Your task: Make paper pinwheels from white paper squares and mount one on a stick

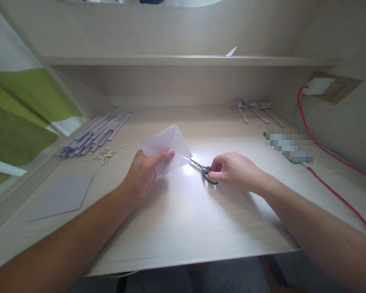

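Observation:
A creased white sheet of paper is held above the desk in my left hand, its thumb on top and the other fingers beneath. My right hand grips a small pair of scissors by the dark handles. The blades meet the paper's right corner along a crease. How far they have cut in, I cannot tell.
Rolled paper sticks lie at the back left beside small pale scraps. A stack of square paper is at the left. Paper pinwheel-like pieces rest at the back right. A phone with a red cable lies at right.

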Motion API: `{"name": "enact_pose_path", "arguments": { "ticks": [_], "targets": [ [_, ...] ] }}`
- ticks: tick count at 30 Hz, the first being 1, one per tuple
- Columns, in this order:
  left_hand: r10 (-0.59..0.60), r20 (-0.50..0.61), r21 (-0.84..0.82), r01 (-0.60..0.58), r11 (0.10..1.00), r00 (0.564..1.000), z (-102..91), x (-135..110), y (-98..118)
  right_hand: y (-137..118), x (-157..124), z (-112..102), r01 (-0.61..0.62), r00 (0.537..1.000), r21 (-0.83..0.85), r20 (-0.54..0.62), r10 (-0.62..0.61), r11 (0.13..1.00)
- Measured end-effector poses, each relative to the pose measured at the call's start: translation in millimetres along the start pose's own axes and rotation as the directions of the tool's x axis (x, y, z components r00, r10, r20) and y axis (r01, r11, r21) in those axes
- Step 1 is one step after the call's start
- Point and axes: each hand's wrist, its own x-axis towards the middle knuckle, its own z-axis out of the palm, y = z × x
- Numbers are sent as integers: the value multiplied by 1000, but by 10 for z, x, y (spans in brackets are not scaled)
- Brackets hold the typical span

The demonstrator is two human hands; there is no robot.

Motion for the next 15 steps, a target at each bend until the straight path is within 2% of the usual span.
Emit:
{"name": "enact_pose_path", "arguments": {
  "ticks": [7, 15],
  "targets": [
    [23, -2, 33, -23, 999, 1000, -33, 18, 2, 96, 85, 48, 41, 997, 246, 59, -57, 968],
    [47, -20, 39, -46, 998, 999, -33, 34, -2, 194, 103, 59, -3, 999, 159, 51, -5, 987]
  ]
}}
